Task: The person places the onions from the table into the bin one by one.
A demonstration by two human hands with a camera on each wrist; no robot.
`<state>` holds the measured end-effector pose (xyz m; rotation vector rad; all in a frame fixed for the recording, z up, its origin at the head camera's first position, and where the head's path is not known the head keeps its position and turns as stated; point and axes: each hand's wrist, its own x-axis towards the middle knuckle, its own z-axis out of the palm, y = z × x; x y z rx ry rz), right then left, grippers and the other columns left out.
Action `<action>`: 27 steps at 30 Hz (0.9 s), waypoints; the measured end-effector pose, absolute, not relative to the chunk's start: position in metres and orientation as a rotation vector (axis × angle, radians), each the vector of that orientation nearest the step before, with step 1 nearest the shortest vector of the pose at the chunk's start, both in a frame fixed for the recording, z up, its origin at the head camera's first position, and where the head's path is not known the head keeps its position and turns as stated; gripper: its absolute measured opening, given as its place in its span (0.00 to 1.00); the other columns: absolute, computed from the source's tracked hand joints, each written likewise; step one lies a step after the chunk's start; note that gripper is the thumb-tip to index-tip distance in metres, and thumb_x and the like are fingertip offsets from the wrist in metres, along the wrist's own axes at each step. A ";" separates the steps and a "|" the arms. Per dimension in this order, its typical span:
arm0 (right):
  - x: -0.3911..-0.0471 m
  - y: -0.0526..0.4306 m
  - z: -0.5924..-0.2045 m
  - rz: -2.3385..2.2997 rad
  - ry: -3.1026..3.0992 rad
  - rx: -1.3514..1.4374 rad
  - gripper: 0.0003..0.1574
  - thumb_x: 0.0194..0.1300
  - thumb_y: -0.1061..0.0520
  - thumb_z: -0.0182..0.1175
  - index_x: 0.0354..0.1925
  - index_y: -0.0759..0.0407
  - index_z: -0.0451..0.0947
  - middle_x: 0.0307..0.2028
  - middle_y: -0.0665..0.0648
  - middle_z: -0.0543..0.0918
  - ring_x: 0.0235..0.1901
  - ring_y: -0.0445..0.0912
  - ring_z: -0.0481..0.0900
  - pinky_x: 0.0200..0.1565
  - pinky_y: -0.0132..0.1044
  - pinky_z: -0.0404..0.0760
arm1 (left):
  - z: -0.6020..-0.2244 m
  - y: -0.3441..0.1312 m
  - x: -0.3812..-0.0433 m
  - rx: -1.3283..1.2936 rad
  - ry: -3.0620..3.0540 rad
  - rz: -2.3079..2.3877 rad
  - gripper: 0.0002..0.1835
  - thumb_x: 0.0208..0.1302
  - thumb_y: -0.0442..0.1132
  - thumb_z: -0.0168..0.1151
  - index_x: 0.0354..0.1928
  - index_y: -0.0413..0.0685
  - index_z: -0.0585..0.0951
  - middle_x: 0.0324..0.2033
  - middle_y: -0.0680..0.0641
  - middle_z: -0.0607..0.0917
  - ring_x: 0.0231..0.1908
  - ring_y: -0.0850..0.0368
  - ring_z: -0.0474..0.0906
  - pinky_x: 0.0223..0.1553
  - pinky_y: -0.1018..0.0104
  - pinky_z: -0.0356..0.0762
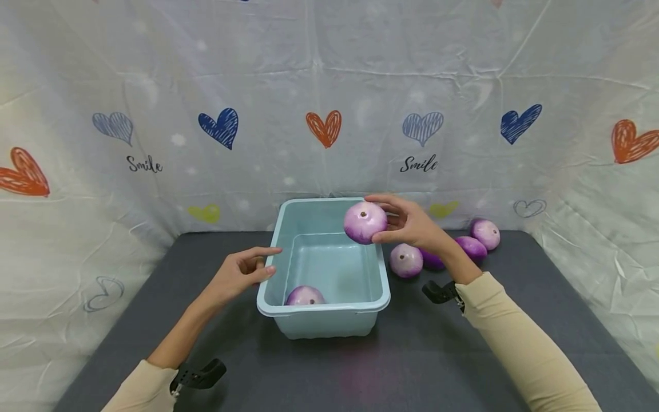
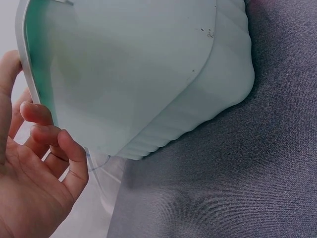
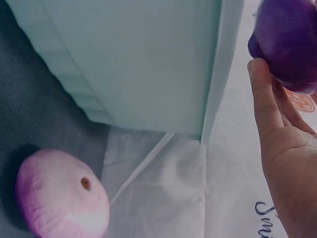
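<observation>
Head view: one pale blue plastic bin [image 1: 324, 311], upright on a dark grey tabletop [image 1: 309, 377]. One purple onion [image 1: 362, 222], held between thumb and fingers of the right hand [image 1: 407, 226], raised above the bin's right side. Left hand [image 1: 241, 273] at the bin's left rim, index finger and thumb parted, remaining fingers loosely bent. One bin onion [image 1: 305, 296], inside at the near end. Four table onions [image 1: 407, 261], grouped right of the bin, one partly hidden by the right forearm. Behind: white backdrop cloth [image 1: 324, 51], printed with hearts and "Smile".

Left wrist view: bin's outer wall, ribbed near the base; left fingertips beside the rim.

Right wrist view: held onion, deep purple side showing, fingers against it, partly cut off by the frame; one table onion below, beside the bin.
</observation>
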<state>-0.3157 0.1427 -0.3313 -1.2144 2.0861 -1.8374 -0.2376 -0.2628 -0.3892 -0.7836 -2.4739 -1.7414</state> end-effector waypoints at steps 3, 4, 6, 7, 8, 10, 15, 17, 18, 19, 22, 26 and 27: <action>-0.315 0.145 -0.332 -1.867 2.019 -1.209 0.46 0.60 0.69 0.73 0.73 0.61 0.67 0.65 0.65 0.72 0.61 0.61 0.74 0.56 0.50 0.76 | -0.389 -0.262 -0.238 -0.778 -2.477 -1.737 0.22 0.73 0.32 0.62 0.66 0.34 0.76 0.23 0.31 0.68 0.23 0.59 0.66 0.29 0.62 0.70; -0.314 0.146 -0.332 -1.874 1.999 -1.208 0.46 0.61 0.70 0.72 0.73 0.61 0.66 0.65 0.67 0.72 0.61 0.62 0.75 0.56 0.51 0.77 | -0.389 -0.261 -0.238 -0.776 -2.479 -1.736 0.22 0.73 0.33 0.62 0.66 0.34 0.76 0.23 0.31 0.68 0.23 0.59 0.66 0.29 0.62 0.70; -0.314 0.150 -0.333 -1.887 1.975 -1.210 0.43 0.63 0.70 0.69 0.73 0.61 0.66 0.64 0.70 0.72 0.60 0.65 0.75 0.55 0.52 0.77 | -0.389 -0.261 -0.238 -0.773 -2.481 -1.735 0.22 0.73 0.33 0.62 0.66 0.33 0.76 0.23 0.32 0.69 0.23 0.57 0.66 0.29 0.62 0.70; -0.314 0.153 -0.332 -1.890 1.966 -1.209 0.42 0.64 0.71 0.68 0.73 0.62 0.66 0.64 0.71 0.72 0.60 0.66 0.75 0.55 0.52 0.78 | -0.389 -0.261 -0.238 -0.771 -2.483 -1.732 0.22 0.73 0.33 0.62 0.66 0.33 0.76 0.23 0.33 0.69 0.23 0.57 0.66 0.29 0.62 0.70; -0.314 0.156 -0.332 -1.892 1.968 -1.209 0.42 0.65 0.71 0.68 0.73 0.62 0.66 0.64 0.71 0.72 0.60 0.67 0.74 0.54 0.53 0.78 | -0.389 -0.261 -0.238 -0.768 -2.484 -1.729 0.22 0.73 0.33 0.62 0.66 0.34 0.76 0.23 0.35 0.70 0.23 0.56 0.66 0.29 0.62 0.70; -0.314 0.163 -0.332 -1.894 1.989 -1.208 0.40 0.66 0.70 0.67 0.73 0.62 0.67 0.64 0.71 0.72 0.60 0.68 0.74 0.54 0.52 0.78 | -0.389 -0.262 -0.239 -0.767 -2.483 -1.728 0.22 0.73 0.33 0.62 0.66 0.34 0.76 0.22 0.38 0.70 0.23 0.53 0.65 0.29 0.62 0.69; -0.312 0.185 -0.334 -1.888 2.071 -1.161 0.39 0.67 0.70 0.66 0.72 0.61 0.68 0.65 0.66 0.73 0.61 0.65 0.74 0.54 0.51 0.78 | -0.389 -0.263 -0.238 -0.770 -2.483 -1.728 0.22 0.73 0.33 0.62 0.66 0.35 0.76 0.23 0.35 0.70 0.23 0.51 0.65 0.29 0.62 0.70; -0.311 0.196 -0.337 -1.888 2.103 -1.135 0.38 0.68 0.69 0.66 0.73 0.60 0.67 0.66 0.65 0.73 0.62 0.65 0.73 0.54 0.50 0.78 | -0.389 -0.263 -0.238 -0.768 -2.484 -1.729 0.22 0.73 0.33 0.62 0.66 0.36 0.76 0.24 0.33 0.70 0.23 0.51 0.65 0.29 0.62 0.69; -0.311 0.201 -0.338 -1.891 2.116 -1.124 0.38 0.68 0.69 0.65 0.73 0.60 0.67 0.66 0.66 0.72 0.62 0.65 0.73 0.54 0.50 0.78 | -0.389 -0.263 -0.237 -0.764 -2.486 -1.729 0.22 0.73 0.33 0.62 0.66 0.36 0.76 0.24 0.32 0.70 0.23 0.51 0.65 0.29 0.62 0.70; -0.311 0.206 -0.340 -1.891 2.134 -1.110 0.38 0.68 0.69 0.65 0.73 0.60 0.67 0.66 0.66 0.72 0.62 0.64 0.74 0.54 0.49 0.78 | -0.389 -0.263 -0.237 -0.762 -2.487 -1.727 0.22 0.73 0.33 0.62 0.66 0.36 0.76 0.24 0.34 0.70 0.23 0.51 0.65 0.29 0.62 0.70; -0.311 0.223 -0.346 -1.900 2.167 -1.076 0.36 0.69 0.70 0.63 0.73 0.60 0.67 0.66 0.67 0.72 0.61 0.63 0.75 0.54 0.46 0.79 | -0.389 -0.263 -0.237 -0.770 -2.484 -1.732 0.22 0.73 0.33 0.62 0.66 0.35 0.76 0.23 0.35 0.69 0.23 0.52 0.65 0.29 0.62 0.69; -0.308 0.242 -0.350 -1.894 2.233 -1.007 0.35 0.71 0.69 0.62 0.73 0.61 0.67 0.65 0.64 0.74 0.61 0.60 0.76 0.53 0.43 0.79 | -0.389 -0.262 -0.237 -0.771 -2.486 -1.732 0.22 0.73 0.33 0.62 0.66 0.37 0.77 0.23 0.36 0.70 0.22 0.56 0.65 0.28 0.62 0.69; -0.307 0.246 -0.351 -1.894 2.249 -0.990 0.35 0.71 0.68 0.62 0.73 0.62 0.66 0.64 0.64 0.74 0.60 0.60 0.76 0.53 0.42 0.79 | -0.389 -0.262 -0.237 -0.771 -2.485 -1.732 0.22 0.73 0.33 0.62 0.66 0.37 0.77 0.23 0.36 0.70 0.22 0.56 0.65 0.28 0.62 0.69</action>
